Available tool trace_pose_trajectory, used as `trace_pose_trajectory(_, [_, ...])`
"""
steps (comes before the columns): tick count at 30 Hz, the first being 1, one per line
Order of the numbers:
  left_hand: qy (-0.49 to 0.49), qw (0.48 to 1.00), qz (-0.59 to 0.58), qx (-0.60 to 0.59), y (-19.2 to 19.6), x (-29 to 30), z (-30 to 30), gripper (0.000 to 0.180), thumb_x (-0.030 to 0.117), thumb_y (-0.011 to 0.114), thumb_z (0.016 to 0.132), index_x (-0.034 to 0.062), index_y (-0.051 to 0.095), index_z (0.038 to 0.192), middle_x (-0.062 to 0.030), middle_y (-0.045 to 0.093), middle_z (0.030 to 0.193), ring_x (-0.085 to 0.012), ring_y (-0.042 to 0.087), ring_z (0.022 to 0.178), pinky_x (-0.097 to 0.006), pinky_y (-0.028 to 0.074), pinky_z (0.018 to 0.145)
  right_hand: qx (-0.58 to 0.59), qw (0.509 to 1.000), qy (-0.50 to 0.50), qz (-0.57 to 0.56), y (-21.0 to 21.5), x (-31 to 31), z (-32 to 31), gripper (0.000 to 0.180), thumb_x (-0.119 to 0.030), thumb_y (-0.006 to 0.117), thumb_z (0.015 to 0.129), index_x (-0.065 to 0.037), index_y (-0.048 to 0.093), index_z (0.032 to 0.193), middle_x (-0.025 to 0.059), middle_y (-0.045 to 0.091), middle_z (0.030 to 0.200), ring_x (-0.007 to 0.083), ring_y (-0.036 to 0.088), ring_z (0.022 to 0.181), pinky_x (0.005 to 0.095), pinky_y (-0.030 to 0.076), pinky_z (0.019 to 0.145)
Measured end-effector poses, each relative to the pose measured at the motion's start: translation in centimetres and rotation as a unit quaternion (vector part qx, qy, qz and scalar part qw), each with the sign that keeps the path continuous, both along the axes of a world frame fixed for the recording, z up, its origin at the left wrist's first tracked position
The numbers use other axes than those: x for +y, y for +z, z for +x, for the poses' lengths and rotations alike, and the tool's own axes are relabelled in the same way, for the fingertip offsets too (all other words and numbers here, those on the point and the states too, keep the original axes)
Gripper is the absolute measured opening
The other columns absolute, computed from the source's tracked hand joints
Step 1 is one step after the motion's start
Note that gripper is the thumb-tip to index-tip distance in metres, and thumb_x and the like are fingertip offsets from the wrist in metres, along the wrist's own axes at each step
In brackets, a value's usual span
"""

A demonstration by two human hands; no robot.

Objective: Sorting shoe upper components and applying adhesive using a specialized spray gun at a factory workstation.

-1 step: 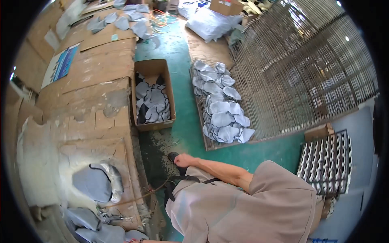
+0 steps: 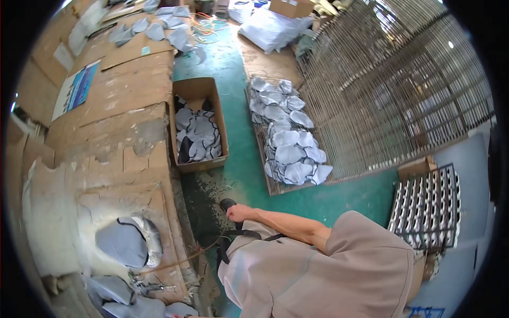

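My right hand (image 2: 239,213) hangs beside the workbench edge with its fingers curled closed. Whether anything is inside it is hidden. A dark shoe (image 2: 228,204) shows on the floor just past it. Of my left hand (image 2: 179,316) only a sliver shows at the lower edge, by several grey padded pieces (image 2: 138,307); its fingers are cut off. On the bench lies a flat grey piece (image 2: 122,244) with a pale, shiny curved piece (image 2: 151,241) along its right side. Below it rests a metal spray gun (image 2: 147,286), and a thin hose (image 2: 180,261) runs off the bench edge.
The cardboard-covered workbench (image 2: 124,85) runs along the left. Beyond my right hand stands a cardboard box (image 2: 201,168) of grey pieces. More grey pieces (image 2: 289,153) lie on a low rack at centre right. A slatted rack (image 2: 392,106) and a tray of white parts (image 2: 424,209) stand right.
The view has shifted slightly. My left hand and the grey pieces beside it sit a little lower at the bottom edge. My right hand remains closed in nearly the same place.
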State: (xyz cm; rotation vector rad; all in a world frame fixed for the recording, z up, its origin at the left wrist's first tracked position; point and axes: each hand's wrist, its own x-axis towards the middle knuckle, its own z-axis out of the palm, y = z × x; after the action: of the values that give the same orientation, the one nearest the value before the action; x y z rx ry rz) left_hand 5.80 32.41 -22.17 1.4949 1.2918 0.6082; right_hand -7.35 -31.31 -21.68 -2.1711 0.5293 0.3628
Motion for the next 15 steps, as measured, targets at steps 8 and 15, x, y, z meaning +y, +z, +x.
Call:
trace_pose_trajectory(8, [-0.134,0.979,-0.108,-0.112,12.2,-7.0,2.4,0.052,0.047,0.078,0.082,0.0177,0.065,0.123,-0.0160,0.069,0.101,-0.0271,0.066,0.092,-0.046,0.053,0.086,-0.004,0.993,0.109,-0.051,2.1,2.6,0.9,0.019,-0.017,0.057,0.083,-0.007,0.072,0.089,0.0188,0.072,0.082,0.0399,0.071,0.080,0.0503,0.056,0.071])
trace_pose_trajectory(15, [-0.010,0.933,-0.239,-0.270,13.6,4.5,-7.3,0.027,0.033,0.070,0.089,0.0109,0.067,0.105,-0.0040,0.064,0.078,-0.0202,0.054,0.061,-0.035,0.050,0.061,0.000,0.956,0.255,0.143,11.3,14.9,10.6,0.034,-0.024,0.058,0.090,-0.005,0.070,0.116,0.0177,0.073,0.104,0.0349,0.071,0.094,0.0432,0.056,0.086])
